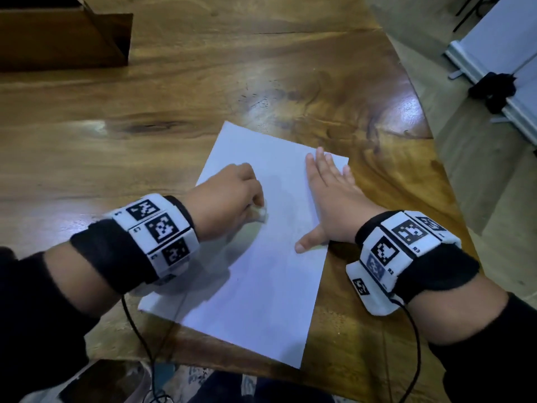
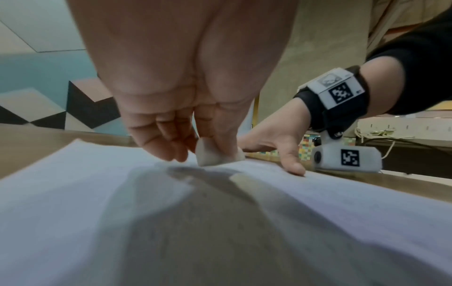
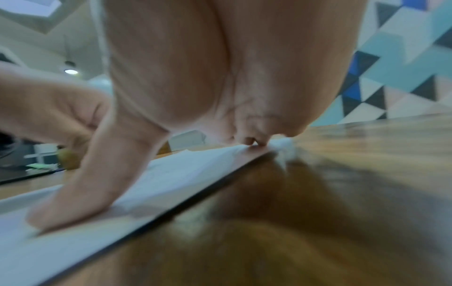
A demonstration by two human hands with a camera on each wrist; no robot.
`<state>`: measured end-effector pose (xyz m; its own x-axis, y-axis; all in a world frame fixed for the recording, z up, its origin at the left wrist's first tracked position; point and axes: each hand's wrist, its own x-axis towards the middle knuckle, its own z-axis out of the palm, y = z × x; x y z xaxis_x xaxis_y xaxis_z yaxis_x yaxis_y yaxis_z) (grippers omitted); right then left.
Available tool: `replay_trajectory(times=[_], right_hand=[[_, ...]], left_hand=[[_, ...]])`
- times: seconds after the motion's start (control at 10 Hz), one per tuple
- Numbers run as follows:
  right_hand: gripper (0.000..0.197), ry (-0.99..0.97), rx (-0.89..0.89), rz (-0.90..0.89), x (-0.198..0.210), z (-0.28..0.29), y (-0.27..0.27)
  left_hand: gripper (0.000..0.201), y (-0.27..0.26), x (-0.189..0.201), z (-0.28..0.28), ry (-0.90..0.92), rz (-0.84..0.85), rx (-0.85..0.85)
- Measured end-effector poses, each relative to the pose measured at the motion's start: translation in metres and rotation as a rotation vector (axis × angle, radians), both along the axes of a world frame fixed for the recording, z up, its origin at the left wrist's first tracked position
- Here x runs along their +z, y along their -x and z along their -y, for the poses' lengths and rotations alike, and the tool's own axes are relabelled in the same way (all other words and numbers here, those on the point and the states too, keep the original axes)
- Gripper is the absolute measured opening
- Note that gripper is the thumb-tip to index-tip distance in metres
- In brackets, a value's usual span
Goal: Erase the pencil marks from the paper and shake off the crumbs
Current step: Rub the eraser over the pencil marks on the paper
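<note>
A white sheet of paper [image 1: 261,271] lies tilted on the wooden table [image 1: 203,82]. My left hand [image 1: 229,196] pinches a small white eraser [image 1: 260,214] and presses it onto the sheet near its middle; the left wrist view shows the eraser [image 2: 212,156] between thumb and fingers, touching the paper [image 2: 97,193]. My right hand [image 1: 328,199] lies flat with straight fingers on the paper's right edge, thumb spread toward the middle. In the right wrist view the right hand's thumb [image 3: 80,185] presses on the paper [image 3: 171,174]. Pencil marks are too faint to make out.
A dark wooden box [image 1: 64,36] stands at the table's far left. The table's curved right edge [image 1: 430,135] runs close to my right hand, with floor beyond. Black cables [image 1: 136,330] hang from both wristbands over the near edge.
</note>
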<state>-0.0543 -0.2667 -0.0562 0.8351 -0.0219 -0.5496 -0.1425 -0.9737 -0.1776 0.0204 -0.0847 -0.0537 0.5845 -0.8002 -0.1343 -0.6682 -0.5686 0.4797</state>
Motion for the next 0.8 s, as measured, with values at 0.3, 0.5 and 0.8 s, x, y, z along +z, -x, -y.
replay_trajectory(times=[0.3,0.5,0.8], right_hand=[[0.147,0.011,-0.115,-0.031,-0.001,0.005,0.005],[0.140,-0.019,-0.026,-0.021,0.002,-0.009,-0.002],[0.139,-0.012,0.035,-0.002,0.001,-0.015,-0.009]], left_hand=[[0.011,0.010,-0.010,-0.026,-0.084,0.083,0.013],[0.010,0.019,-0.017,-0.046,-0.035,-0.108,0.240],[0.014,-0.002,0.011,-0.029,-0.098,-0.075,0.131]])
